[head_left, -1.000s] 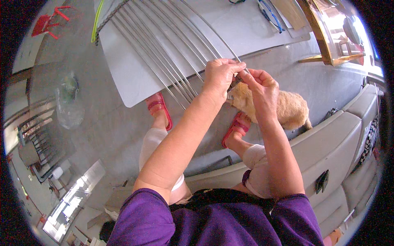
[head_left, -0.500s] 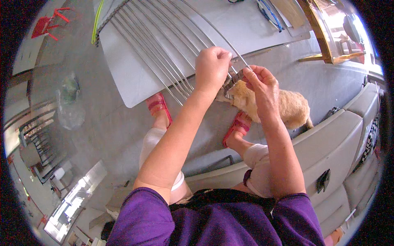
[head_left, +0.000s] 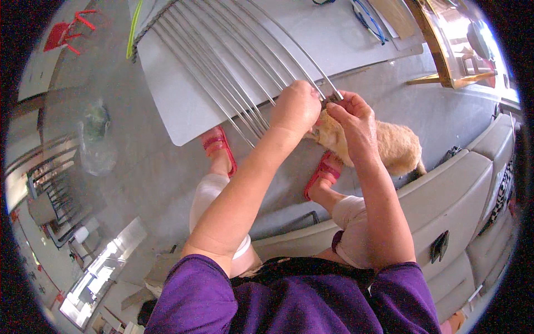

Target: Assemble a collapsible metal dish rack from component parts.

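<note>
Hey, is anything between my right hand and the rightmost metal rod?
Nothing visible: your right hand is at the near end of the rightmost metal rod. The tan furry animal is lower down, not between them.

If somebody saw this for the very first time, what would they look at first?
Probably the long metal rods fanned out over the grey table, with the left hand and right hand at their near ends. Next might come the tan furry animal, partly hidden behind the right hand and forearm, and the bright red sandals below the hands.
</note>
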The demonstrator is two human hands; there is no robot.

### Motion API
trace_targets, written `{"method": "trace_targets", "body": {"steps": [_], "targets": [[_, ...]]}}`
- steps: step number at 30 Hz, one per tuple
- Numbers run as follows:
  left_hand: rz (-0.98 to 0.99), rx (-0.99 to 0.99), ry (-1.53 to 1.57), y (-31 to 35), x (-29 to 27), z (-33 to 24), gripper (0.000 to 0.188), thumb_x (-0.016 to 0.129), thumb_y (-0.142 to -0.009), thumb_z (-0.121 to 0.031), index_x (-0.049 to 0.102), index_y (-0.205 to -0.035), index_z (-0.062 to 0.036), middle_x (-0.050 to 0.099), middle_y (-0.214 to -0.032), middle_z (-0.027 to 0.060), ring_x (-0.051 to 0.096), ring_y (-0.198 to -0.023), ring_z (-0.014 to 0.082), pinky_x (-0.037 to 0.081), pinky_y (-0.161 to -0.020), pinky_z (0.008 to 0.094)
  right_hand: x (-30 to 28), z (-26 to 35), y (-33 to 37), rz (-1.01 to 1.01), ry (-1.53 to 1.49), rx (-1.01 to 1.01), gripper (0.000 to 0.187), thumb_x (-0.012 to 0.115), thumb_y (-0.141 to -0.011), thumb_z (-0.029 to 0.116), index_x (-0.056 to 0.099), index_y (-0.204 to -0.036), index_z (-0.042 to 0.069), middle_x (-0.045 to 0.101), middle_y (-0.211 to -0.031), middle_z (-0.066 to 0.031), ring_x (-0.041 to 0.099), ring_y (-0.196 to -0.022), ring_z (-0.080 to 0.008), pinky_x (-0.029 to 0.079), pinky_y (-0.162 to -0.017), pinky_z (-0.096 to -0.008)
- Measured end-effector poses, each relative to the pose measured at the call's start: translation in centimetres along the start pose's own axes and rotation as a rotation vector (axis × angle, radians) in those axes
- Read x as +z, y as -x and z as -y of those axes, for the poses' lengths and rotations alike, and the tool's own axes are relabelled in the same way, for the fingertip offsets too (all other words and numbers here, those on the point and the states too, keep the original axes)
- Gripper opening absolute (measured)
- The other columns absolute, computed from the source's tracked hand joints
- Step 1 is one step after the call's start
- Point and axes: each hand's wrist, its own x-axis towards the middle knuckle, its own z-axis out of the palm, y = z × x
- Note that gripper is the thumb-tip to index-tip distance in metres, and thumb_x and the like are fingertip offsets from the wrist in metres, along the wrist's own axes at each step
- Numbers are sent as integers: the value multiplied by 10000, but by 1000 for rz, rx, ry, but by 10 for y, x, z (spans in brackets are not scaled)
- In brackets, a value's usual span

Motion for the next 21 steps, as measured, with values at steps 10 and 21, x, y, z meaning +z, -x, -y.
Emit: {"method": "trace_targets", "body": {"steps": [10,21], "targets": [[140,-271,780,8,4,-7,208,498,-857,-160,575,-783,19,520,-514,62,384,-326,94,271,-288,235,-1,-4,-1,10,13,-9,222,576,-856,85,532,-1061,12,596,-918,-41,567,-843,-98,472,-783,-245],[-156,38,273,-1,18,7,251,531,-820,-177,591,-665,10,533,-502,68,479,-400,148,358,-386,294,2,-7,-1,-24,81,-92,277,556,-849,110,513,-1084,-30,604,-878,-86,554,-776,-116,459,-688,-240]]}}
